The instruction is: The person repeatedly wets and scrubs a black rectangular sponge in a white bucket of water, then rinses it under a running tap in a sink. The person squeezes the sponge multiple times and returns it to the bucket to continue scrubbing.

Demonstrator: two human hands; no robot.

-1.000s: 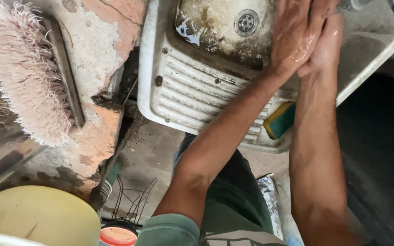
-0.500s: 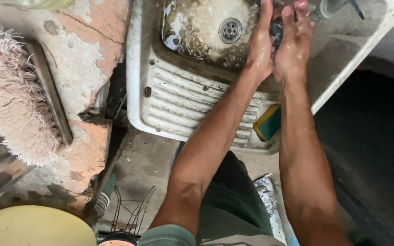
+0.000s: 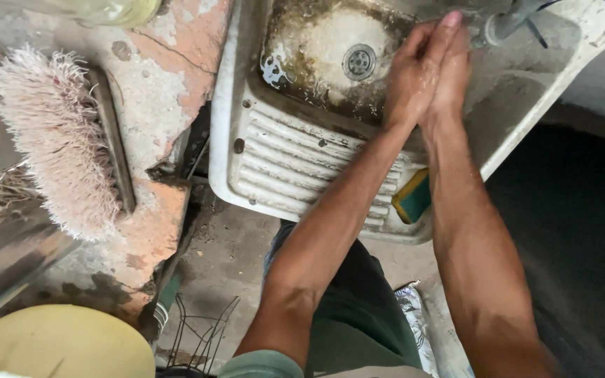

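Since the earlier frame my view has slid right and down a little, so the sink [image 3: 295, 150] sits nearer the middle, and both hands have climbed toward the tap [image 3: 505, 24] at the top edge. I see the left hand [image 3: 414, 77] and the right hand [image 3: 451, 73] pressed flat together, palm to palm, fingers straight and closed, holding nothing that I can make out. Their long axis runs from the wrists at lower left up toward the upper right, fingertips pointing at the grey tap spout, which they almost touch. Skin looks wet and shiny.

Below them lies the basin of the sink, a white moulded piece, badly stained brown and green, with a round metal drain [image 3: 359, 61] just left of the hands. Its front part is a ribbed washboard slope, the ridges running crosswise. On the ribs, between my two forearms, sits a sponge [image 3: 413, 197], a yellow block with a green scouring face, tilted on edge.

Left of the sink, a rough ledge [image 3: 155, 84] of cracked plaster and orange brick carries a long brush [image 3: 64, 140] with a dark wooden back and frayed pale bristles, lying lengthwise top to bottom. At lower left, a pale yellow round lid [image 3: 57, 343] shows in part.
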